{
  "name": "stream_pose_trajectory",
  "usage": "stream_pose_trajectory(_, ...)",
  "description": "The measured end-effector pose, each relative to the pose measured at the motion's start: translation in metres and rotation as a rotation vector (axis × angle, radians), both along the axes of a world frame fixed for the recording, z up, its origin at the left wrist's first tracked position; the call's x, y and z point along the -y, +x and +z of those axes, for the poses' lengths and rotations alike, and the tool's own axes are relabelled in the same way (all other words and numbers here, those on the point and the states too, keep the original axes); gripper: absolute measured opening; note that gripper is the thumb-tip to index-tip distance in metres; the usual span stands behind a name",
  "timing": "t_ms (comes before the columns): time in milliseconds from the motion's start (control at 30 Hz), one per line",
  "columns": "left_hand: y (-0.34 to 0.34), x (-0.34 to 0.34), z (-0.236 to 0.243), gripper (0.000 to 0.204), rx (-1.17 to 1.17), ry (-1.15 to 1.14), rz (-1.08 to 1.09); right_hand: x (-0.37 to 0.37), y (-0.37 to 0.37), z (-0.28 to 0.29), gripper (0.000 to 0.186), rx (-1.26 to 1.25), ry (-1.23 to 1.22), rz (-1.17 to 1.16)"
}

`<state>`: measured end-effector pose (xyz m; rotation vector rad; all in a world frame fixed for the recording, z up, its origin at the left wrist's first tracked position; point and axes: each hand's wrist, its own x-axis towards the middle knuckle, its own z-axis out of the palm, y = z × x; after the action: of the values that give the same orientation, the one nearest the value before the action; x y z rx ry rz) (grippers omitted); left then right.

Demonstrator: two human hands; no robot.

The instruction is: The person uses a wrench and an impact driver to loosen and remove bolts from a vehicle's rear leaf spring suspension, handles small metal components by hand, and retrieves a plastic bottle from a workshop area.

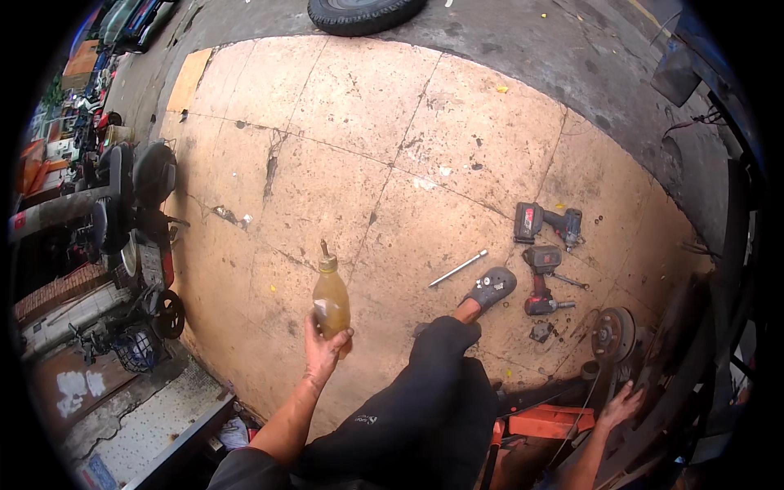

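Jutting from left grip [323, 346], bottle [332, 292] (yellowish), held near base

Left hand [325, 345] held a yellowish bottle [331, 292]; right hand [618, 409] was near a drum [613, 336]; 2 power tools [542, 260] lay on the floor [351, 196].

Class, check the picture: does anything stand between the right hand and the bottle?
Yes: the bent leg shows between the right hand and the bottle, which the left hand holds; relative heights are unclear.
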<state>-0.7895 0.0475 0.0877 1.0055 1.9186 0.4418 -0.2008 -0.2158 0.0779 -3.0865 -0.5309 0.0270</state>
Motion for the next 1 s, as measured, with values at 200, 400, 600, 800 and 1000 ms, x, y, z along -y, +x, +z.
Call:
stream_pose_trajectory(200, -0.119, -0.049, 0.111, 0.073, -0.021, 0.089, 0.276, -0.151, -0.217, 0.079, 0.045, -1.143, -0.375, 0.361)
stream_pose_trajectory(400, -0.253, -0.085, 0.197, 0.077, -0.159, 0.239, 0.438, -0.296, -0.279, 0.177, 0.04, -1.036, 0.193, 0.263)
stream_pose_trajectory(600, -0.377, -0.171, 0.227, 0.08, -0.25, 0.251, 0.552, -0.426, -0.342, 0.173, 0.043, -0.952, -0.018, 0.27)
stream_pose_trajectory(800, -0.438, -0.288, 0.295, 0.074, -0.079, 0.368, 0.754, -0.604, -0.442, 0.201, 0.035, -1.001, -0.086, 0.373)
stream_pose_trajectory(1000, -0.489, -0.415, 0.264, 0.073, -0.303, 0.398, 0.8, -0.757, -0.468, 0.164, 0.015, -1.207, -0.149, 0.409)
